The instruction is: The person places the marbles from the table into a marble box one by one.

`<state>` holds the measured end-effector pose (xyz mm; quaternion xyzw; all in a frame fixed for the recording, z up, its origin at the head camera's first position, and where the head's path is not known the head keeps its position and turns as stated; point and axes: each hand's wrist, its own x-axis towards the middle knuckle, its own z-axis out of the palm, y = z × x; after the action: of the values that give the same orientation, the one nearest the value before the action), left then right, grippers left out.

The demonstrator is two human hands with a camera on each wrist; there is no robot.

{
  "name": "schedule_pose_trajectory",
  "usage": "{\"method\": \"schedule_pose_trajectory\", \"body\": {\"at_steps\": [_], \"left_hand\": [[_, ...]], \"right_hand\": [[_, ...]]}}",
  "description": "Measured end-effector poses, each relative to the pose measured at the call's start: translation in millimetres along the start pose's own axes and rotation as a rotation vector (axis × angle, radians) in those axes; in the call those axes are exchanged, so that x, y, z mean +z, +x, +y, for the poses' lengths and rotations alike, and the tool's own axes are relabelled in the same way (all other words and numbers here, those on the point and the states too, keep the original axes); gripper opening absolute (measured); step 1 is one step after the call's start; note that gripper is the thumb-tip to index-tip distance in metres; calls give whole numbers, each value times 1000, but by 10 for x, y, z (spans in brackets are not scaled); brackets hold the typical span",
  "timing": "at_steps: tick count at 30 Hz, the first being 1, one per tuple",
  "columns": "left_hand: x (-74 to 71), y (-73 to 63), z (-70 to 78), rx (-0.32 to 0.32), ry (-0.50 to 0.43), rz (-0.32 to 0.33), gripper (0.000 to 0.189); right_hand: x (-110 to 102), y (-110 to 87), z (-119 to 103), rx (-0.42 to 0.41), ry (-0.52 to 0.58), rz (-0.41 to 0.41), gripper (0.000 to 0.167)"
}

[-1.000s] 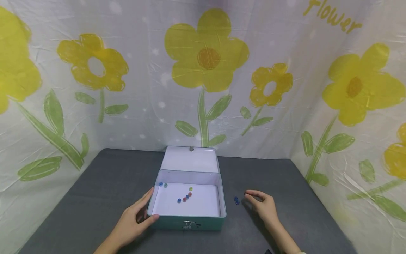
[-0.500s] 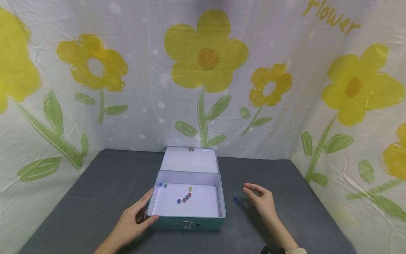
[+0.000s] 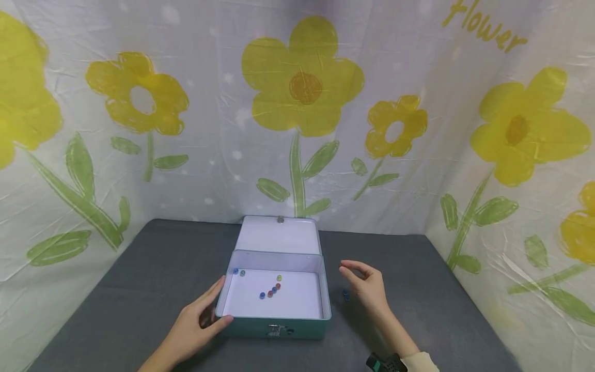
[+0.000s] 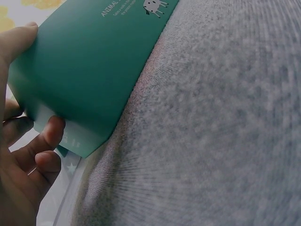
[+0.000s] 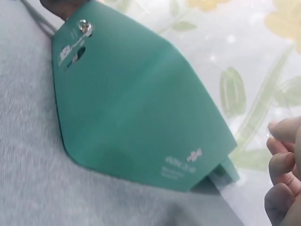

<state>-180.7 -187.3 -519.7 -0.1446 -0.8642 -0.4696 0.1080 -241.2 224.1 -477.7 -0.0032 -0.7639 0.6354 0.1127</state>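
Note:
A green tin box point(image 3: 279, 328) stands with its white-lined lid point(image 3: 279, 235) raised at the back. Several small beads lie on its white floor, among them a yellow-green bead point(image 3: 279, 278) and a red bead point(image 3: 270, 294). My left hand point(image 3: 197, 320) grips the box's front left corner, thumb on the front rim and fingers along the left side; the left wrist view shows these fingers point(image 4: 52, 132) against the side wall. Right of the box, my right hand point(image 3: 369, 287) is raised above the table, thumb and forefinger pinching a tiny bead, mostly hidden by the fingertips point(image 5: 273, 128).
Blue beads point(image 3: 346, 295) lie close together on the dark grey tabletop point(image 3: 413, 289), between the box and my right hand. A metal latch point(image 3: 275, 328) is on the box front. A white curtain with yellow flowers point(image 3: 304, 85) hangs behind the table and at both sides.
My right hand has lifted from beside the blue beads and moved left, closer to the box's right rim, still pinching the bead. My left hand and the box have stayed in place.

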Motion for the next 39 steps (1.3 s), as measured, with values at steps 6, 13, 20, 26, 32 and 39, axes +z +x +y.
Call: {"method": "schedule_pose_trajectory", "body": {"at_steps": [6,13,20,26,32,39], "left_hand": [[-4,2,5,-22,2,-11,82],[-1,7,5,-27,5,-11,82],[0,-6,16,-23,5,-7,81],[-2,2,8,-8,-3,1,81],[1,-1,-21,37,9,6,81],[-6,-4,-23,32,1,1,82]], "right_hand": [[158,16,-75,-28,13,-21,31],[334,37,-163,-54,26,-44,20],[479,52,-220,-98,61,-103,18],[588,54,-312,-124,78,-143,17],[691,52,-353,-154,106,-189,17],[797,50,-384,-180,84,-227,16]]}}
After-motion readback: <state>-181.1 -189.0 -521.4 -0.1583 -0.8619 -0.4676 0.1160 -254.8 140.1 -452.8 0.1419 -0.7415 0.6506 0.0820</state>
